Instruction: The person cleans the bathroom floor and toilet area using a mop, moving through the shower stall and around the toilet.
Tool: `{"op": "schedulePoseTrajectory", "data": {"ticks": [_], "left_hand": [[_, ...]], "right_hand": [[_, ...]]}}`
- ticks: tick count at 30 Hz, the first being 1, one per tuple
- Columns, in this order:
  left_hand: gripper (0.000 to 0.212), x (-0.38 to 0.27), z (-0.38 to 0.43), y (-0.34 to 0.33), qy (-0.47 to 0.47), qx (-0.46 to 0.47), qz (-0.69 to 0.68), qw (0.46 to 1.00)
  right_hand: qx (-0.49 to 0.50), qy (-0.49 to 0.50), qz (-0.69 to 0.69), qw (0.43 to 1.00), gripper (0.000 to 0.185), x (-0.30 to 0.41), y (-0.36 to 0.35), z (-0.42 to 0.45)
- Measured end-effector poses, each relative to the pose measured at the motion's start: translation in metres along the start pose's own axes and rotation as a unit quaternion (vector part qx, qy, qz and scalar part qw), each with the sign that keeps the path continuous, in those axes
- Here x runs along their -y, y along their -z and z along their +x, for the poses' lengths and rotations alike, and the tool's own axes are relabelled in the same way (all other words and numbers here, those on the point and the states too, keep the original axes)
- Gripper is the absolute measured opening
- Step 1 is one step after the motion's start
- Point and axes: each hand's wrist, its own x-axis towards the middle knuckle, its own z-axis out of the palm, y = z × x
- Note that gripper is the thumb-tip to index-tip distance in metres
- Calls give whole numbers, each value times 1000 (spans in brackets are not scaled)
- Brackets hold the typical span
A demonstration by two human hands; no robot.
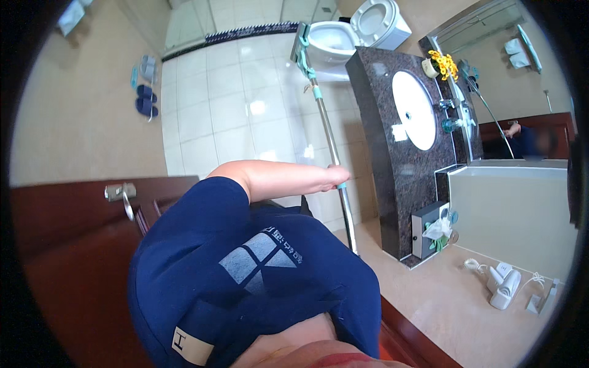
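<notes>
My left hand (338,178) is closed around the metal pole of a sponge mop (327,124), by a teal band on the pole. My bare left forearm reaches across in front of my navy T-shirt (257,294). The mop's teal and grey head (301,46) is beside the front of a white toilet bowl (335,37), whose lid and seat are raised. From my hand, the lower end of the pole runs back past the shirt, where it drops from sight. My right hand is out of view.
Right of the pole stands a dark stone vanity counter (379,129) with an oval white basin (414,110) and a mirror (511,83). A tissue box (423,234) and a hair dryer (504,287) are nearer. Glossy white tiles (221,110) cover the floor. Slippers (146,101) hang at left, above a wooden door (69,257).
</notes>
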Motion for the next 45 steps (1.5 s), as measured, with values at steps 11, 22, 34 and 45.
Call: {"op": "schedulePoseTrajectory", "data": {"ticks": [11, 22, 34, 45], "left_hand": [[17, -302, 70, 26, -118, 246, -204, 940], [10, -437, 169, 43, -17, 432, -367, 823], [18, -493, 342, 130, 152, 422, -511, 733], [42, -558, 446, 194, 147, 449, -458, 753]], "right_hand": [[-91, 229, -27, 969, 42, 318, -23, 103], [-166, 305, -309, 885, 61, 575, -1, 174], [-139, 237, -420, 865, 65, 775, -117, 354], [-35, 437, 134, 889, 59, 822, -320, 591]]}}
